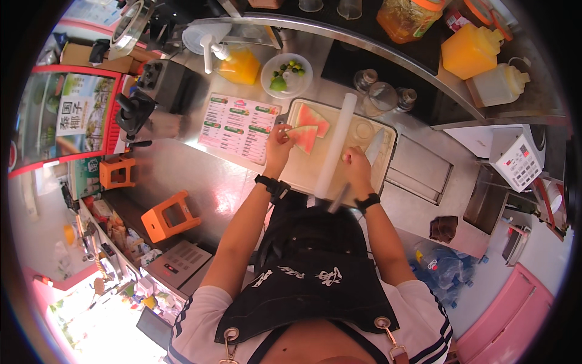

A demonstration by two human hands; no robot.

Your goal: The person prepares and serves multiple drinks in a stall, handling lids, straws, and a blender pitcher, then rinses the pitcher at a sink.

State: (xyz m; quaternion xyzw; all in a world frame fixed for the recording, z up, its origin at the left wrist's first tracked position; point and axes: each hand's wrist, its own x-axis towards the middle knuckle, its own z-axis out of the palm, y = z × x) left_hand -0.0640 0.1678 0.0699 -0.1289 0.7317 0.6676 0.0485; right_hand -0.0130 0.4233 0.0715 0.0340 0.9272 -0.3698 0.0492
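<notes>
My left hand (pixel 278 146) pinches the rind corner of a thin watermelon slice (pixel 305 138) over the left part of a beige cutting board (pixel 300 178). A second watermelon slice (pixel 313 119) lies behind it, partly overlapped. My right hand (pixel 358 166) is curled around the middle of a kitchen knife (pixel 375 144). The blade points away from me toward the board's right side, and the metal handle comes out below the fist. Between my hands a long whitish translucent cylinder (pixel 337 143) lies across the board; its exact kind is unclear.
A printed menu sheet (pixel 238 127) lies left of the board. Behind stand a plate (pixel 298 88) of small green citrus and a pump bottle (pixel 239 66) of orange liquid. Glass jars (pixel 381 98) stand at the back right, under a shelf (pixel 345 34). Orange stools (pixel 169 217) are at the left.
</notes>
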